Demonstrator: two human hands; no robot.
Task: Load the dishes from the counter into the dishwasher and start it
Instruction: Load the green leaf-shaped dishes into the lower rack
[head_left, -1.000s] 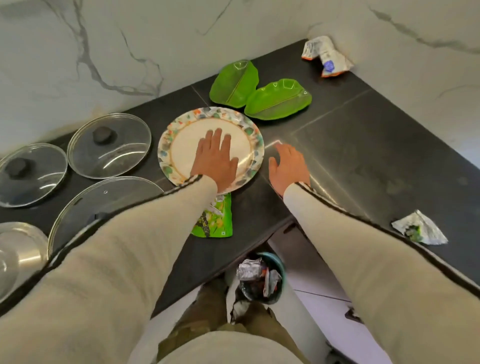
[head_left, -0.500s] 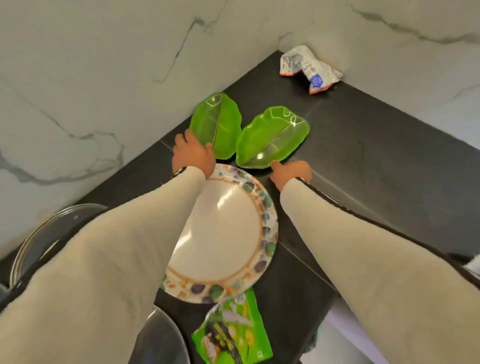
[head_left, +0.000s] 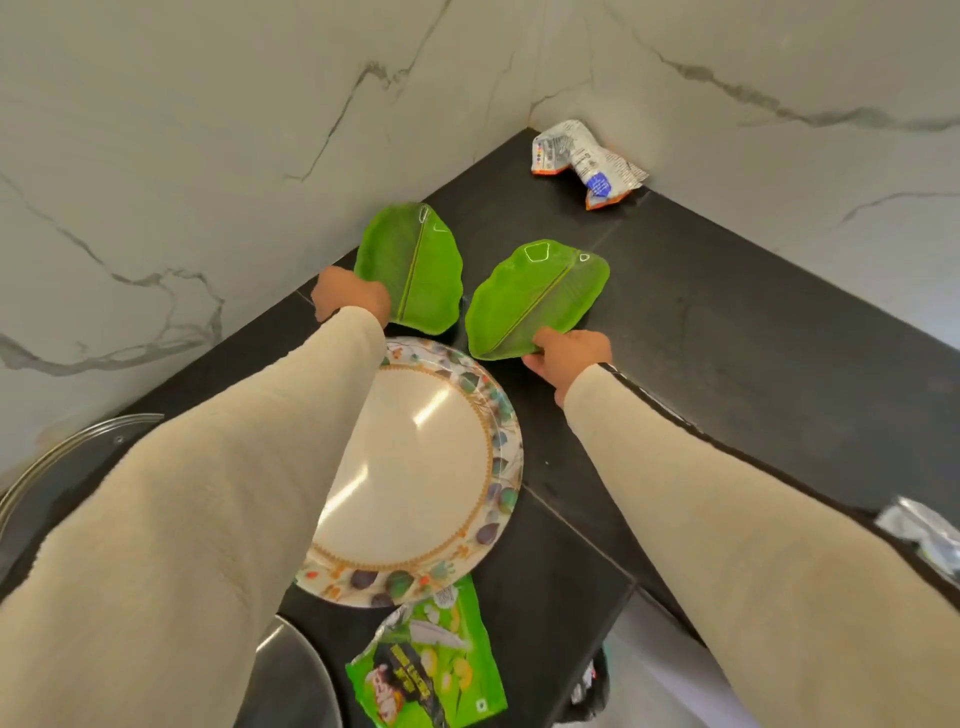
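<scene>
veined marble walls (head_left: 208, 130) meet black counter (head_left: 727, 312).

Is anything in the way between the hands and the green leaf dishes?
No, nothing visible. The left hand grips the near edge of the left leaf dish, and the right hand pinches the right leaf dish.

We can read no text for certain anywhere. The green snack packet (head_left: 431, 670) at 6 o'clock on the worktop (head_left: 727, 322) has a dark panel with yellowish lettering, too blurred to read. It also has a small white square mark near its lower right corner, unreadable too. The crumpled white wrapper (head_left: 582, 156) at 1 o'clock has fine grey print, a row of coloured dots and a blue patch with tiny white print, all too small. The silver wrapper (head_left: 919, 530) at 4 o'clock is blurred, nothing legible.
</scene>
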